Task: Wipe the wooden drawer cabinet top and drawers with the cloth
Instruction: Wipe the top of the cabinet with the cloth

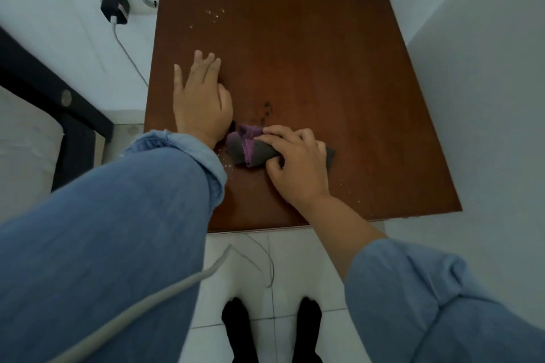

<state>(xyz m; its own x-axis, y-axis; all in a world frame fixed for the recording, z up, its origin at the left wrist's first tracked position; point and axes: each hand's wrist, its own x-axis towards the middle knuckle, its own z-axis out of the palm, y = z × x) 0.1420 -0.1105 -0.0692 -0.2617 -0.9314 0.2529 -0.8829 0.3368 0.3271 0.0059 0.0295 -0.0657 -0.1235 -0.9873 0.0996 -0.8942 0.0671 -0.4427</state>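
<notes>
Left hand [200, 100] flat, fingers straight, on cabinet top [339, 74]; right hand [298, 162] grips bunched cloth [246, 149].

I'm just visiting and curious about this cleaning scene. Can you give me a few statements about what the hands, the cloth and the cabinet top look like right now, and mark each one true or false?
1. The right hand grips the purple and grey cloth on the cabinet top. True.
2. The left hand holds a spray bottle. False: it lies flat on the wood with its fingers straight and holds nothing.
3. Pale crumbs lie near the far left corner of the top. True.
4. The black charger lies on the cabinet top. False: it is plugged into the wall socket to the left of the cabinet.
5. Dark spots show on the wood just beyond the cloth. True.
</notes>
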